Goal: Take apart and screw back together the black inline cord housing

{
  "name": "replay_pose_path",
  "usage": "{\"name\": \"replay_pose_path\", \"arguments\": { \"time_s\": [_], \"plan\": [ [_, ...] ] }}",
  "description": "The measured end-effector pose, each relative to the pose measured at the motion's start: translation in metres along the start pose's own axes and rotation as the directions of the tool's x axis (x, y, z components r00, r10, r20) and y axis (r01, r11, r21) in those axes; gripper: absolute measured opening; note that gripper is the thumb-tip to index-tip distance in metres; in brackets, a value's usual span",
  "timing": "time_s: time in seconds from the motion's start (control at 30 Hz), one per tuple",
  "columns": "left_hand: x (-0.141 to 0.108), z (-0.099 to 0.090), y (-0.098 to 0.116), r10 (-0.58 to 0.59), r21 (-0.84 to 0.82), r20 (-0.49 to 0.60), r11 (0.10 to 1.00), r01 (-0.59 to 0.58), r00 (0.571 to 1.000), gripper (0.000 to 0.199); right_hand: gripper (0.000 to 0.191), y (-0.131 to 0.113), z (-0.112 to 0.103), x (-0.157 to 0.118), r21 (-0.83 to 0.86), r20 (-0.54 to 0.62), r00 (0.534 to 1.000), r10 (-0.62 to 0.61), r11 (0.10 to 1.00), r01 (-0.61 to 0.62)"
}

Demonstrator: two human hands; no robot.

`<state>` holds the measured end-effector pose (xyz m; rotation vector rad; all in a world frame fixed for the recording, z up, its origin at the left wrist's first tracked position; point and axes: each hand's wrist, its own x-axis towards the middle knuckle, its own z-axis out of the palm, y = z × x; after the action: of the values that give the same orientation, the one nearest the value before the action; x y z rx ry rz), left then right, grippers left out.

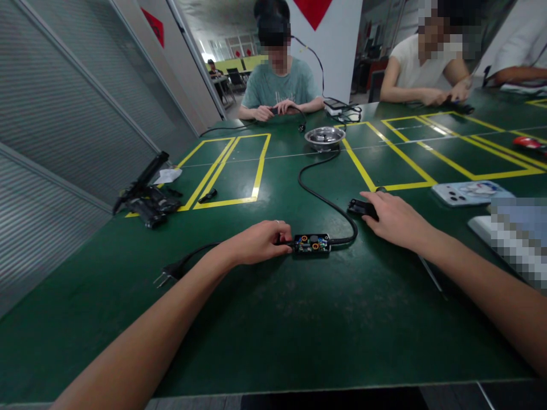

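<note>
A small open circuit box [312, 244] with copper coils lies on the green table, a black cable [321, 197] running from its right end in a curve up toward the metal bowl. My left hand [265, 242] pinches the cord at the box's left end. That cord passes behind my left wrist to a black two-pin plug [171, 272]. To the right of the box, my right hand [391, 219] has its fingers over a black casing piece [362, 208], holding it at the table surface.
A metal bowl [325, 138] with small parts stands ahead. Black tools and bags [149, 202] lie at the left, a small black piece [208, 196] nearby. A phone [470, 193] and a thin rod [432, 277] are at the right. Several people sit around the table.
</note>
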<state>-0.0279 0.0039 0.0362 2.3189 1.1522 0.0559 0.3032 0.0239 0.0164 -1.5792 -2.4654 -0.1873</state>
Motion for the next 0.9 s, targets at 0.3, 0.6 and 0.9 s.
{"name": "replay_pose_path", "arguments": {
  "time_s": [0.3, 0.6, 0.9],
  "plan": [
    [0.000, -0.001, 0.001, 0.006, -0.010, 0.011, 1.000, -0.006, 1.000, 0.018, 0.055, -0.005, -0.007, 0.000, 0.251, -0.155, 0.976, 0.150, 0.962, -0.108],
    [0.000, -0.001, 0.001, 0.020, -0.002, 0.003, 1.000, -0.020, 1.000, 0.016, 0.072, -0.024, -0.018, -0.006, 0.435, -0.302, 0.940, 0.158, 0.900, -0.012],
    [0.000, 0.000, 0.000, 0.008, -0.010, 0.007, 1.000, -0.008, 1.000, 0.017, 0.071, -0.041, -0.014, -0.013, 0.417, -0.157, 0.973, -0.171, 0.881, 0.222]
  ]
}}
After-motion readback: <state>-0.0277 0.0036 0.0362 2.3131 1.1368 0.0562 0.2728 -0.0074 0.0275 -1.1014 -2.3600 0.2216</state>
